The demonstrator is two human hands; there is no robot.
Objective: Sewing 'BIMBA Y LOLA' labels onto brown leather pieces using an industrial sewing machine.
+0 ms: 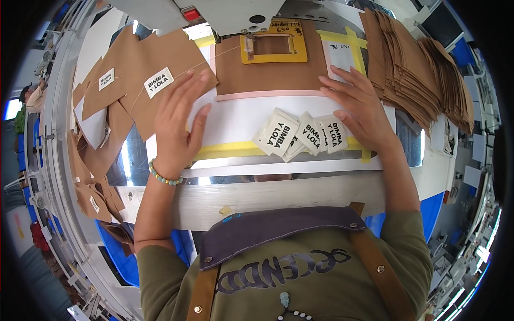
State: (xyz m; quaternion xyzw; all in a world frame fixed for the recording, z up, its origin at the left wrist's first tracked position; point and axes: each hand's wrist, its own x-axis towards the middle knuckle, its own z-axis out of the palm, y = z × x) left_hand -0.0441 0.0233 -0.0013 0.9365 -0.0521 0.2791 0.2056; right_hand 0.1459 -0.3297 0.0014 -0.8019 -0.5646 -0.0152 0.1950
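A brown fabric panel (230, 69) with a pink strip along its front edge lies beneath the sewing machine head (235, 16). On the panel rests a yellow template frame (300, 48) with a rectangular opening. My left hand (182, 120) is open, its fingers stretched over or onto the edge of a brown piece (142, 117) that bears a white label (159, 82). My right hand (361, 107) is open too, fingers spread at the panel's right edge. Close to its thumb lies a loose pile of white printed labels (281, 132). Neither hand holds anything.
Overlapping brown pieces, some with labels, cover the left side. Stacked brown panels (399, 69) stand at the right. Yellow tape (230, 150) edges the white work sheet (235, 120). Blue bins (120, 257) sit below the table edge. A thread crosses the left pieces.
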